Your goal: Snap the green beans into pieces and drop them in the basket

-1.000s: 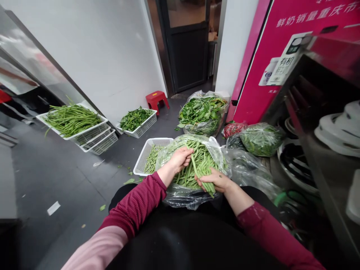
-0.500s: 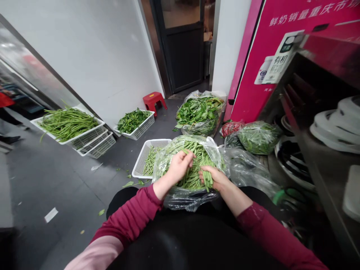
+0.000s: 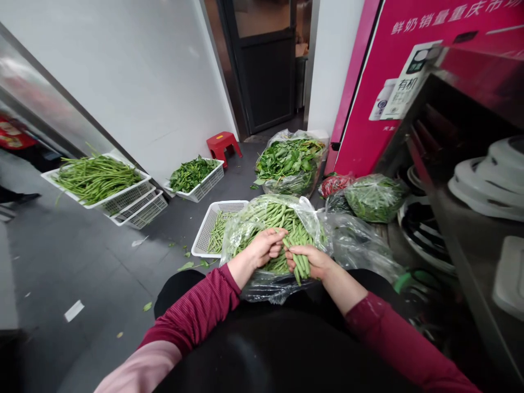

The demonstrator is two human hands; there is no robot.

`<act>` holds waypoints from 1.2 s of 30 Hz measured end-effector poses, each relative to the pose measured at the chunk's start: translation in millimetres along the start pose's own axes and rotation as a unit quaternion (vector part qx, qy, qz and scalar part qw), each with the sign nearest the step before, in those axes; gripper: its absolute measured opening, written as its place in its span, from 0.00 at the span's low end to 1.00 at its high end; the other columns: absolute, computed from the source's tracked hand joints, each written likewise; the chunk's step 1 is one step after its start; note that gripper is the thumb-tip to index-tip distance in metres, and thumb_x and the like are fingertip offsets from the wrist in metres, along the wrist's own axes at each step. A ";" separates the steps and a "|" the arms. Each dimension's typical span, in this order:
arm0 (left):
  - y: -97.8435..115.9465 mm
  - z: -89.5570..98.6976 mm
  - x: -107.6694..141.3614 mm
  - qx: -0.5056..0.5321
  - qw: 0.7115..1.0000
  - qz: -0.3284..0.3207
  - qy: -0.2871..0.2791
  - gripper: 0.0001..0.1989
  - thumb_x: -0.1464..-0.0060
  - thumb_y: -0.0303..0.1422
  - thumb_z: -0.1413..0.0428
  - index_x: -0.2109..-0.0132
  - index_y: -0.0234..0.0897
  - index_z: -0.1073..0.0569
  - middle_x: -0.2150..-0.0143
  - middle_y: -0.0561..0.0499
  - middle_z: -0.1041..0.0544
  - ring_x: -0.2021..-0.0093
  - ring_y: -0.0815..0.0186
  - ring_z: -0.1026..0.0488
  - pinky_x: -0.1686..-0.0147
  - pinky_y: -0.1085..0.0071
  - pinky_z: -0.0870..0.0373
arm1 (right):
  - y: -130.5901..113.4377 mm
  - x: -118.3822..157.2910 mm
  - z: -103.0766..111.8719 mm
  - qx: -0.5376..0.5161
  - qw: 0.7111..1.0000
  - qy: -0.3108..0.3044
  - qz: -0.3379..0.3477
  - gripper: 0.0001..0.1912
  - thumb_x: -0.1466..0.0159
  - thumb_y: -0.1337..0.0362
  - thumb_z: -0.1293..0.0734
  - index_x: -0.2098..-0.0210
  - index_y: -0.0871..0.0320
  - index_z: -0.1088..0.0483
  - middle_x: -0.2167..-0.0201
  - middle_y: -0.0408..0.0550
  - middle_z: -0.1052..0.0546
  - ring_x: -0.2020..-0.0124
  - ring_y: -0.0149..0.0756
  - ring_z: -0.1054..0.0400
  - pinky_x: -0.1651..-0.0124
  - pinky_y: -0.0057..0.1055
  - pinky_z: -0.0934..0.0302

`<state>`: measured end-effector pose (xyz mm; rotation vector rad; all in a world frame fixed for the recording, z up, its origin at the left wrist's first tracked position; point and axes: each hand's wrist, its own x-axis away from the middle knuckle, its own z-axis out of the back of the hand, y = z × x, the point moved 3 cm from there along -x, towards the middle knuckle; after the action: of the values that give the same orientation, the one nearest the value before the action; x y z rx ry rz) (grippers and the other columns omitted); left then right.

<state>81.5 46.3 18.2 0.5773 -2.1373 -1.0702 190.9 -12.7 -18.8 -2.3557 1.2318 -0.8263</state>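
Observation:
A clear plastic bag full of green beans (image 3: 270, 213) lies open at my lap. My right hand (image 3: 309, 261) is closed around a small bunch of green beans (image 3: 302, 267) whose ends point down toward me. Close beside it on the left, my left hand (image 3: 266, 246) has its fingers pinched at the upper ends of the bunch; whether a bean is between them is too small to make out. Just left of the bag stands a white basket (image 3: 200, 234) with some beans in it.
Stacked white baskets (image 3: 141, 210) with long beans stand left; a basket of leafy greens (image 3: 192, 174) and a red stool (image 3: 223, 146) are by the wall. Bagged greens (image 3: 290, 161) lie ahead. A metal shelf (image 3: 462, 234) is at right. A person's leg (image 3: 16, 195) shows far left.
My left hand has moved down and right, up to the bunch in my right hand. The person at the far left has shifted.

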 end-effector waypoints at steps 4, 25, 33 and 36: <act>10.2 2.9 -0.3 -0.038 0.993 -0.074 0.087 0.13 0.54 0.40 0.46 0.69 0.35 0.38 0.82 0.59 0.40 0.87 0.80 0.53 0.87 0.80 0.59 | 0.5 -0.7 1.7 0.032 0.999 0.003 0.022 0.05 0.50 0.67 0.33 0.77 0.63 0.32 0.84 0.41 0.32 0.83 0.27 0.38 0.77 0.28 0.40; -2.7 4.1 33.9 -0.651 0.719 -0.242 0.013 0.05 0.52 0.32 0.48 0.74 0.38 0.34 0.77 0.52 0.36 0.75 0.69 0.40 0.71 0.75 0.44 | 33.3 0.4 -3.4 0.085 0.995 0.053 -0.017 0.07 0.55 0.69 0.30 0.78 0.62 0.34 0.87 0.41 0.31 0.85 0.30 0.37 0.79 0.29 0.40; -2.3 1.0 -7.0 -0.695 0.691 -0.160 0.120 0.01 0.57 0.28 0.47 0.73 0.37 0.33 0.73 0.49 0.36 0.70 0.63 0.34 0.67 0.69 0.39 | -61.1 30.0 49.4 -0.073 0.964 0.179 0.182 0.06 0.49 0.68 0.37 0.70 0.57 0.33 0.79 0.41 0.29 0.80 0.30 0.34 0.73 0.31 0.36; -34.2 -17.0 -22.9 -0.673 0.718 -0.105 0.141 0.11 0.60 0.33 0.43 0.82 0.36 0.37 0.81 0.51 0.40 0.72 0.59 0.33 0.67 0.63 0.38 | -65.1 32.8 54.9 -0.101 0.959 0.203 0.170 0.08 0.48 0.69 0.38 0.68 0.57 0.33 0.78 0.43 0.28 0.78 0.33 0.33 0.71 0.34 0.35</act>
<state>112.4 32.6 -10.7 0.1911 -0.5954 -2.0908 281.3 -1.3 -14.1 -2.0839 1.9039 -1.1428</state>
